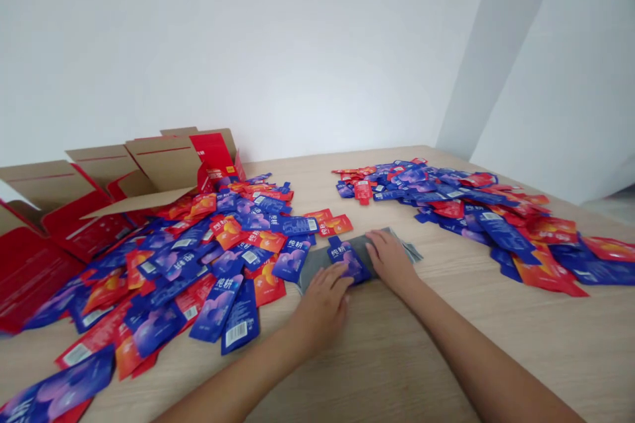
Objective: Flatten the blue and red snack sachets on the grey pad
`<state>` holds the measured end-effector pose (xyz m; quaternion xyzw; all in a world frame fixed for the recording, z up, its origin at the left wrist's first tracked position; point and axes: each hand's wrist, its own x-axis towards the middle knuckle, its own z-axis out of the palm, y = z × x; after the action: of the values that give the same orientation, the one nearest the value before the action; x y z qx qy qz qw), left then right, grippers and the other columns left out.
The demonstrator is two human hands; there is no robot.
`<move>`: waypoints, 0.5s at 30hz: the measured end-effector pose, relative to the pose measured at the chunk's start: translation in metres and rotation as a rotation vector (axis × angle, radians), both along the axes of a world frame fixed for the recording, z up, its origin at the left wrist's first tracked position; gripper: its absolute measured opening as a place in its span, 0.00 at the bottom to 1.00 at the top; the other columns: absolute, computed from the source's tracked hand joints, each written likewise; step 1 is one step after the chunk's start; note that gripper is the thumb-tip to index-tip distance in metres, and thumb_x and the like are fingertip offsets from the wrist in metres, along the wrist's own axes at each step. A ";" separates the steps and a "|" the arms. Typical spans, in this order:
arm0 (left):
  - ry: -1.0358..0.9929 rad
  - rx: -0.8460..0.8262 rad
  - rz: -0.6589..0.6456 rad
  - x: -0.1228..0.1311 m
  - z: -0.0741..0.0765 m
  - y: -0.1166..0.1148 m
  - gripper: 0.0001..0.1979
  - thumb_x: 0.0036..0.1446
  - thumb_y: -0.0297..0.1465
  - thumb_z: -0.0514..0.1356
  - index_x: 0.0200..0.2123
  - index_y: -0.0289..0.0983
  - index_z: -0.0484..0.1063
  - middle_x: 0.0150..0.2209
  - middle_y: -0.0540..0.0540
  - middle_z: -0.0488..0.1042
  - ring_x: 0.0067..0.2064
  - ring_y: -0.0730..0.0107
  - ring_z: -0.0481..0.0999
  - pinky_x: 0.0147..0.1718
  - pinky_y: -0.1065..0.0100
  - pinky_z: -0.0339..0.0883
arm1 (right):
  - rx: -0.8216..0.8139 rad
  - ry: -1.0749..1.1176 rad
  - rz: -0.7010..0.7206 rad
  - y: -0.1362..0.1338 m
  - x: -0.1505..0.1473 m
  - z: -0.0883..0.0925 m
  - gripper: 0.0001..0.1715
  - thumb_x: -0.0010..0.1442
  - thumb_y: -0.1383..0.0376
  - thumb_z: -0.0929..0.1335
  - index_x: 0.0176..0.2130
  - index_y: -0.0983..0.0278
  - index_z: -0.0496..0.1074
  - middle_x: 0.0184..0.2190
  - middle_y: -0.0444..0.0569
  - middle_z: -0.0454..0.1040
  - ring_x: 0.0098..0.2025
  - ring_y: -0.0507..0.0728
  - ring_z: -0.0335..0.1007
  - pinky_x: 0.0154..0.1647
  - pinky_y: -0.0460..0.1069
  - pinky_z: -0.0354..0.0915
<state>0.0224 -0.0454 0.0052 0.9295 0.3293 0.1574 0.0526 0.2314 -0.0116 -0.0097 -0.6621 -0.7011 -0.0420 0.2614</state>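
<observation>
In the middle of the table a blue pouch (pixel 347 260) with a purple pattern and white characters lies on a long grey sheet-like piece (pixel 315 263), perhaps a flat bag or cloth. My left hand (pixel 323 291) rests over the pouch's lower left edge, fingers stretched out side by side. On the pouch's right, my right hand (pixel 389 256) lies on the grey piece with its fingers extended. The thumbs are partly hidden. The grey piece's right end (pixel 413 251) looks crumpled beyond my right hand.
A large heap of blue and red-orange pouches (pixel 173 271) spreads on the left. Behind it stand several open red cardboard boxes (pixel 74 228), flaps up. Another pouch pile (pixel 461 201) runs along the right of the wooden table (pixel 397 357). A white wall (pixel 317 46) rises behind.
</observation>
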 end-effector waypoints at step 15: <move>0.158 0.061 0.180 -0.007 -0.022 0.017 0.29 0.62 0.40 0.47 0.59 0.23 0.53 0.61 0.29 0.52 0.63 0.52 0.48 0.58 0.53 0.48 | -0.185 -0.208 0.052 0.002 -0.014 -0.009 0.25 0.63 0.66 0.55 0.56 0.68 0.63 0.61 0.57 0.57 0.63 0.62 0.50 0.57 0.59 0.55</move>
<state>0.0149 -0.0282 -0.0173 0.9069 0.4096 0.0977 -0.0160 0.2178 -0.0095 -0.0192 -0.6570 -0.7423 -0.0387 0.1259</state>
